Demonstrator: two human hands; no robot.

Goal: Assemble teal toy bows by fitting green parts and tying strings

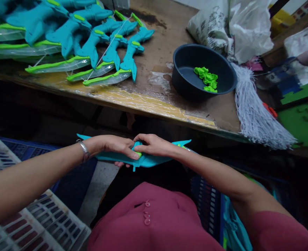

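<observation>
A turquoise plastic toy crossbow body [156, 160] lies crosswise over my lap, its two ends sticking out past my hands. My left hand [118, 146] is closed around its left part, fingertips showing underneath and the thumb on a small lime-green piece [138, 153] at the middle. From the other side my right hand [152, 144] holds the body, with thumb and fingers pinched at that same green piece. Several more toy crossbows [129, 57], turquoise with lime-green bow arms, lie in rows at the table's left.
On the worn brown table [159, 94] a dark round basin [180, 75] holds several small green pieces [208, 79]. A bundle of white strings [255, 108] hangs over the edge by white sacks [211, 28]. White crates [46, 219] stand at left, a blue crate [207, 205] at right.
</observation>
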